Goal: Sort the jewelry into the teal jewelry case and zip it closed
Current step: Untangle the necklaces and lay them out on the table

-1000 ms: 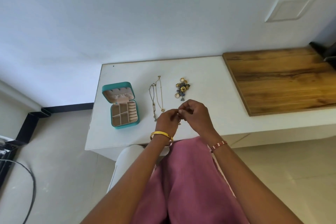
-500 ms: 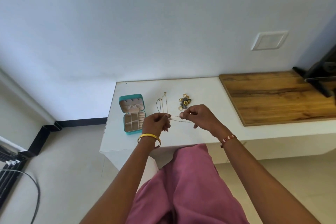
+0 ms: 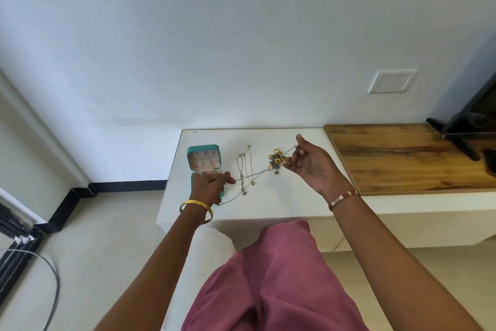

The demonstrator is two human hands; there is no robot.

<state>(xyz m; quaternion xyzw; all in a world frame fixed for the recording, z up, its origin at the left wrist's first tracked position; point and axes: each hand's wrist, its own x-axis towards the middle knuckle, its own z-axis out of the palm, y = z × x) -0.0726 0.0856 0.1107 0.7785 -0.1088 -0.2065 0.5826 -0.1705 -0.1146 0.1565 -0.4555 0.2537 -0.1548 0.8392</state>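
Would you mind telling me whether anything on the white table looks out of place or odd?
Nothing looks damaged or spilled. The only oddity: the chain stretched between both hands crosses over the necklaces lying on the table.

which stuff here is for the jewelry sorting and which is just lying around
For the job: teal jewelry case, stretched chain, necklaces on the table, earring pile.
Lying about: wooden board, black stand, floor cable.

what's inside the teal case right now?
The teal jewelry case stands open; its lid shows pale lining with a gathered pocket, no jewelry visible. The left hand, pinching a stretched chain, covers most of the base compartments.
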